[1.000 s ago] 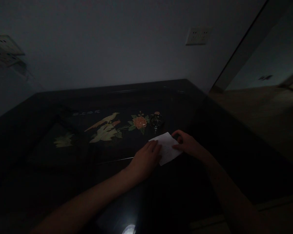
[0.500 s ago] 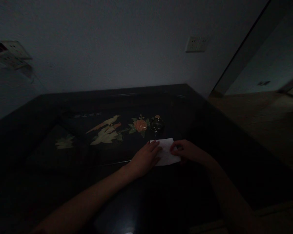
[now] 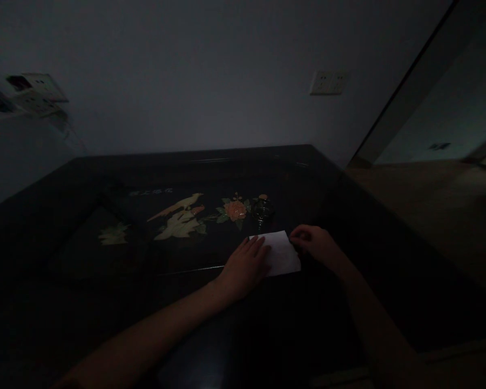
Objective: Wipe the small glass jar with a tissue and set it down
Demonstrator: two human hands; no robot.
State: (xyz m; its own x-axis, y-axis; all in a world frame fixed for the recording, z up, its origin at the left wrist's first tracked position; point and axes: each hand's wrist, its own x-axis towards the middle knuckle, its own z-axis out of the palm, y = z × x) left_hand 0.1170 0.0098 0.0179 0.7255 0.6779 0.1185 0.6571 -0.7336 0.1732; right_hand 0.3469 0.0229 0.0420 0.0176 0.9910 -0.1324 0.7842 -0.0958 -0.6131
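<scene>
A small white sheet of paper (image 3: 282, 254) lies on the dark table in front of me. My left hand (image 3: 247, 265) rests flat over its left part, fingers stretched out. At the paper's upper right edge, my right hand (image 3: 310, 241) has thumb and fingers pinched together; the dim light makes the exact contact hard to see. Just beyond the paper stands a round, clear, glassy object (image 3: 262, 208) whose kind I cannot make out.
The dark glossy table (image 3: 210, 162) bears a bird decoration (image 3: 180, 216) and a pink flower (image 3: 235, 210). It stands against a pale wall (image 3: 186, 81) with a double socket (image 3: 328, 83). More sockets (image 3: 40, 94) are at left. Floor (image 3: 413, 189) shows at right.
My right hand has shifted from over the paper up and right to its upper right edge. My left hand stays on the paper. The camera view has tilted slightly.
</scene>
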